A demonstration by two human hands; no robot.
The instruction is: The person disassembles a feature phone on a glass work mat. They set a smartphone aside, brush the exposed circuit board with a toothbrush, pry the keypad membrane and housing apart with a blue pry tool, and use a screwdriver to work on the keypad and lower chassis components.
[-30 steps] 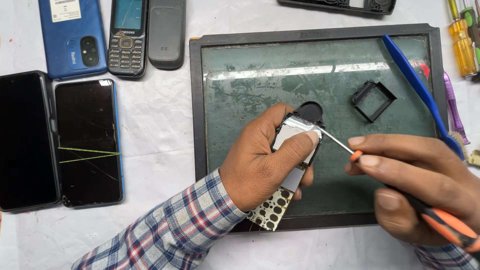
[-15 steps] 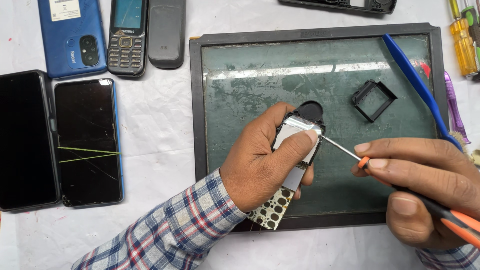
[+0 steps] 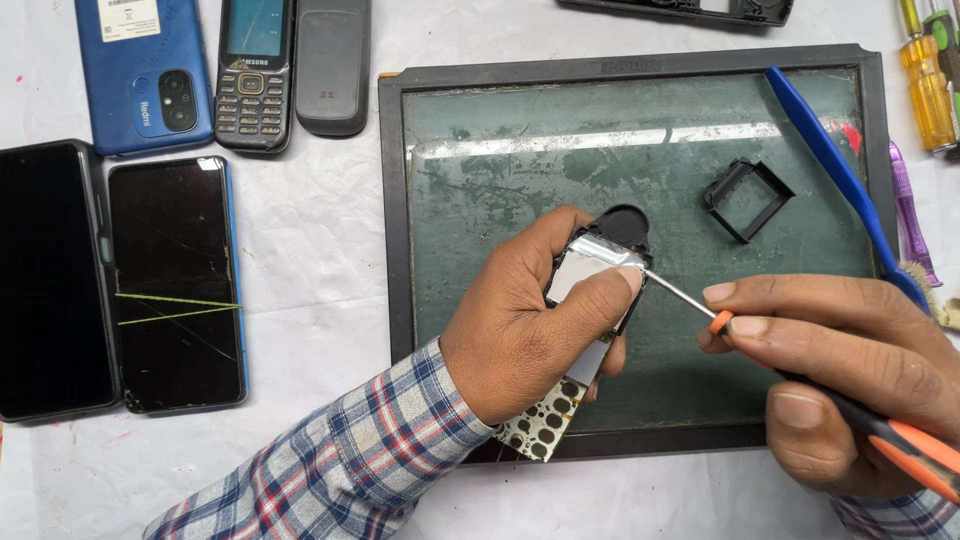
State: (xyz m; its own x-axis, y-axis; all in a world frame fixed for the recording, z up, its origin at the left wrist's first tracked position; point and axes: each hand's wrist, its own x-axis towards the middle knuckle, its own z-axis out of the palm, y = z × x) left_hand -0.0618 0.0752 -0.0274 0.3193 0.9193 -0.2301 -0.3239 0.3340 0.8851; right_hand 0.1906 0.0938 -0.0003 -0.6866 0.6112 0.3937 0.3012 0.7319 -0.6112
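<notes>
The left hand (image 3: 520,325) is closing around a small stripped phone board (image 3: 590,300), holding it over the green mat (image 3: 600,130) on the counter. The right hand (image 3: 850,370) is pinching a thin screwdriver (image 3: 690,300), its tip touching the board's edge. The board looks light, stiff and fragile; gripping its edges seems best. Since the earlier frame, the right hand is drawing back slightly.

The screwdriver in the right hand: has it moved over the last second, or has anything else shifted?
The right hand slid slightly right and down, drawing the screwdriver back a little; its tip remains at the phone board. The left hand kept gripping the board. The phones and the black frame stayed put.
</notes>
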